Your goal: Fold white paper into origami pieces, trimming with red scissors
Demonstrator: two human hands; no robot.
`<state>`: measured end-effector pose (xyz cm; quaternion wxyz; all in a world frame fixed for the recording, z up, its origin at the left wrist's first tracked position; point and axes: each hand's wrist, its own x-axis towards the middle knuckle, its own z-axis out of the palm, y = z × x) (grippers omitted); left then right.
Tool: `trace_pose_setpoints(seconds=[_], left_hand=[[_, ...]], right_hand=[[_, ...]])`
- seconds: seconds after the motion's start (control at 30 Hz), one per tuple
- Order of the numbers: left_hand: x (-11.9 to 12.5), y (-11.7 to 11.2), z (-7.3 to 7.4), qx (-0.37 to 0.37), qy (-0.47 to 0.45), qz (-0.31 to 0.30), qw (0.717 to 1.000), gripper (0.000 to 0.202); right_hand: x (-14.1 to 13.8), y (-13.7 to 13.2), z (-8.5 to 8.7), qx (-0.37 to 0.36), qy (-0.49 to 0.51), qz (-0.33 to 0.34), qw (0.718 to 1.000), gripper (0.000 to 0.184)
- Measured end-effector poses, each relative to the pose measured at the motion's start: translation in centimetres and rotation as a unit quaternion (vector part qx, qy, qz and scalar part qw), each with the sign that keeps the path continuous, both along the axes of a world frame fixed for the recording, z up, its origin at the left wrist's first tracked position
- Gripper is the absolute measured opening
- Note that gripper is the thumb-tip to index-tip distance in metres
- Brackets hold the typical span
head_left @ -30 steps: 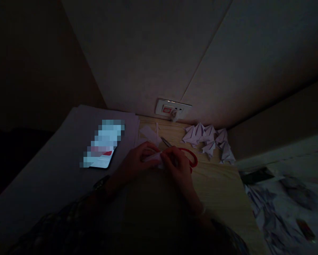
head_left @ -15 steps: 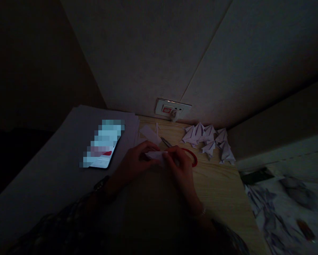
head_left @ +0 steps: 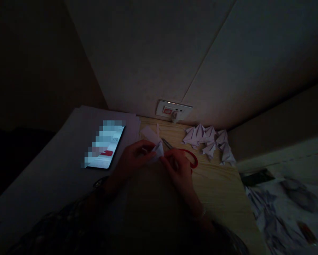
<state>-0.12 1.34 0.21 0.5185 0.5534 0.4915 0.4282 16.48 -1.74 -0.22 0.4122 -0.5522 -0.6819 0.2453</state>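
Note:
Between my hands is a small piece of folded white paper (head_left: 157, 152), showing a roughly triangular shape with its point up. My left hand (head_left: 137, 156) grips its left side between thumb and fingers. At its lower right edge, my right hand (head_left: 178, 164) pinches it with thumb and forefinger. Scissors with red handles (head_left: 192, 157) lie just behind and partly beneath my right hand; their metal blades point up and left. Loose paper scraps (head_left: 149, 133) rest on the wooden tabletop (head_left: 214, 187) beyond my fingers.
A lit phone (head_left: 105, 147) lies on a stack of white paper (head_left: 65, 141) at the left. Several folded paper pieces (head_left: 209, 136) are grouped at the back right. A wall socket (head_left: 173, 110) holds a plug. Right of the table, more folded paper (head_left: 275, 219) lies lower down.
The folded paper has turned from a flat, narrow shape to an upright triangle between my fingers. My right hand has shifted slightly, so more of the scissors' red handle shows.

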Motion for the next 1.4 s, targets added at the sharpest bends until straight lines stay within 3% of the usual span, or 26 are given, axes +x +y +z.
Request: trace_pose_setpoints(seconds=[0.6,0.8,1.1,1.4], left_hand=[[0.04,-0.33,-0.15,0.065,0.001,-0.019,0.998,0.010],[0.25,-0.32,-0.10,0.016,-0.048,-0.048,0.998,0.028],[0.14,-0.52,-0.49,0.053,-0.007,-0.045,0.998,0.028],[0.05,-0.10,-0.30,0.012,-0.071,-0.020,0.997,0.037]], right_hand=[[-0.23,-0.13,-0.11,0.016,-0.027,0.010,0.999,0.022],[-0.21,-0.15,-0.07,0.026,0.018,-0.003,0.999,0.025],[-0.20,-0.16,-0.05,0.007,0.041,-0.024,0.999,0.022],[-0.24,-0.14,0.09,-0.025,0.092,-0.035,0.995,0.029]])
